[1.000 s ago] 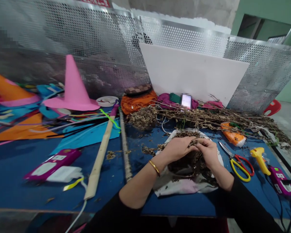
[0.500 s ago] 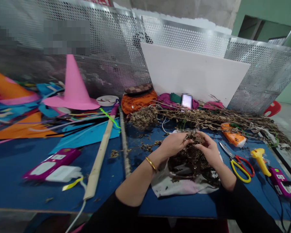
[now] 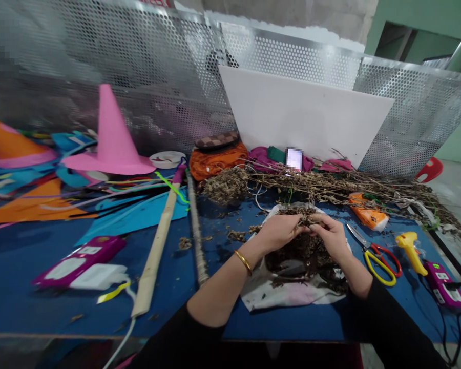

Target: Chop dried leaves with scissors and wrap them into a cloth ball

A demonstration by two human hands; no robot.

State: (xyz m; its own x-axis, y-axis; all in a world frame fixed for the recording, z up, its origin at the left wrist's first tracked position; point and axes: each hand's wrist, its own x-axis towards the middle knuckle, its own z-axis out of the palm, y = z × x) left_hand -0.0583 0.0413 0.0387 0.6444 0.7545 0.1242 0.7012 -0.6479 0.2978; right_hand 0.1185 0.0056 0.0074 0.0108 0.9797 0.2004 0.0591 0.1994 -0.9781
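We pinched dried leaves (image 3: 306, 222) with left hand (image 3: 281, 233) and right hand (image 3: 333, 240) | white cloth (image 3: 261, 296) lay beneath | scissors (image 3: 367, 246) sat at the cloth's three o'clock

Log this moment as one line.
left hand, right hand: pinching dried brown plant matter; beneath: white sheet; nearby: red-and-yellow-handled scissors

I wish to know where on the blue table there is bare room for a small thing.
Front left, between the purple power strip and the near table edge, bare but for crumbs; front right, between the scissors and black cables. Crowded: the back, with dried stems and pink hat, and the littered white cloth under the left hand and right hand.
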